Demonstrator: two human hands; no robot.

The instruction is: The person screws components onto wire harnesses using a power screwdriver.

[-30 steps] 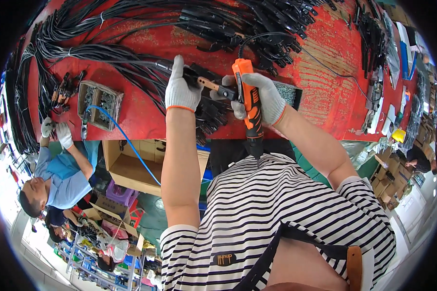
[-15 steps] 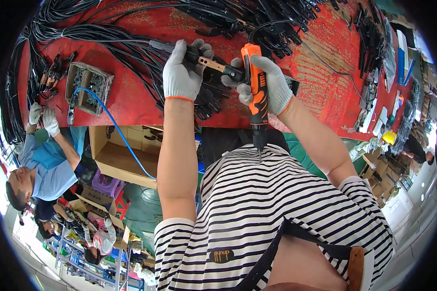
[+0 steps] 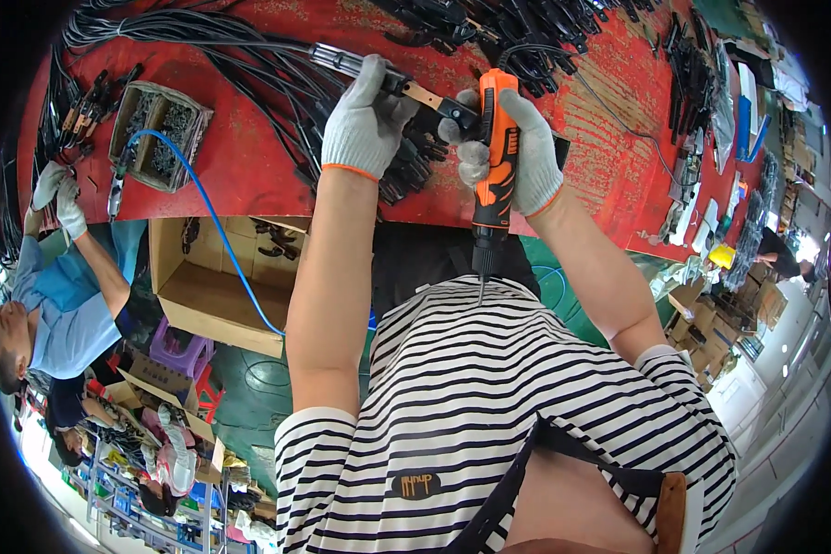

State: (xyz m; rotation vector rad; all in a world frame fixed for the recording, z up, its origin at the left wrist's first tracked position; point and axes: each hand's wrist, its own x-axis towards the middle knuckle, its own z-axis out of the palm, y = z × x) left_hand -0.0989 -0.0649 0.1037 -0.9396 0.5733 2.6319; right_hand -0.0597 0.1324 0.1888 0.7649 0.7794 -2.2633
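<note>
My left hand, in a white knit glove with an orange cuff, is closed around a long black clamp-like part. It has a copper-coloured strip with holes, and a black cable runs from its left end. My right hand, gloved the same way, grips an orange and black power screwdriver whose bit points down toward my shirt. Its fingertips are at the black right end of the clamp-like part, seemingly touching it. Palm-side fingers of my left hand are partly hidden.
Black cables and black parts cover the red table. A divided box of small screws stands left, with a blue hose beside it. Below the table edge is an open cardboard box. A co-worker works at far left.
The clamp-like part has turned in my left hand, so a lighter ribbed side shows at its cable end. My right hand still holds the screwdriver; the whole view has shifted slightly.
</note>
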